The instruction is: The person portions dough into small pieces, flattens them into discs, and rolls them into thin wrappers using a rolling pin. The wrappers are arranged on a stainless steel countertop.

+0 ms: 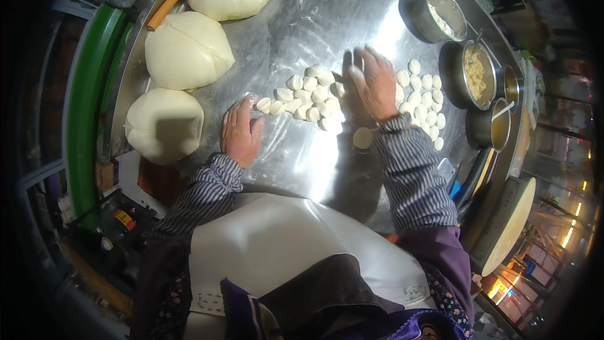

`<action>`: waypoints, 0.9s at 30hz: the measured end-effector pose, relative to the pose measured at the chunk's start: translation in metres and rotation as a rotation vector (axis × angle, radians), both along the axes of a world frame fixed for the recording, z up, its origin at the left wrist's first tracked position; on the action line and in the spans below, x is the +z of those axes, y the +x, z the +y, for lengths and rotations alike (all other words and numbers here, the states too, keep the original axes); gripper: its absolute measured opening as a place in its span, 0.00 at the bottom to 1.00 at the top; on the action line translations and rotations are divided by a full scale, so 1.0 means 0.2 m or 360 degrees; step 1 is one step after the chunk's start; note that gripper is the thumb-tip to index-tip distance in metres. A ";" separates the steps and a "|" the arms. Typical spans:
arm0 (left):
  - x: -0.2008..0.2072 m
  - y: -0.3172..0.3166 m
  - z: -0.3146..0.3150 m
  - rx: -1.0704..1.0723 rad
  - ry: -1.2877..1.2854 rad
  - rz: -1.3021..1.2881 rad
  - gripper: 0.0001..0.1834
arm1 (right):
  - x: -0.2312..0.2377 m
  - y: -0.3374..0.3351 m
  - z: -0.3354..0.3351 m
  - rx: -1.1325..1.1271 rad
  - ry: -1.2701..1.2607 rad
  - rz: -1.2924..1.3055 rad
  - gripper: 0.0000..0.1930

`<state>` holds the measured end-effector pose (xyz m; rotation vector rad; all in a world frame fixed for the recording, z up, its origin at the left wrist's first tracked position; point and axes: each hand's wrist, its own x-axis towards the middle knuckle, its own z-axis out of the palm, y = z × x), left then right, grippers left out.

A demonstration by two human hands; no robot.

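Observation:
Several small pale dough pieces lie in a loose cluster at the middle of the floured metal table. Just left of them my left hand rests low over the metal, fingers stretched and thumb apart, its fingertips near the outermost piece. My right hand is to the right of the cluster, fingers spread with nothing visible in them. Beyond it sits a second group of flattened dough pieces, partly covered by the hand and the striped sleeve. One lone dough disc lies beside my right wrist.
Three big dough lumps line the table's left side, a wooden rolling pin behind them. Along the right edge stand a metal bowl of flour, a bowl of yellowish crumbly filling and a pot of yellow liquid.

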<state>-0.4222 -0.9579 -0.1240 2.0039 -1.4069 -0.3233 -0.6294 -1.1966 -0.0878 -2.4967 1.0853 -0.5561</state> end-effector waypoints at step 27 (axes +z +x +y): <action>0.03 0.00 0.00 -0.0023 -0.0031 0.0011 0.27 | 0.00 0.09 -0.06 0.0054 0.0025 0.0200 0.13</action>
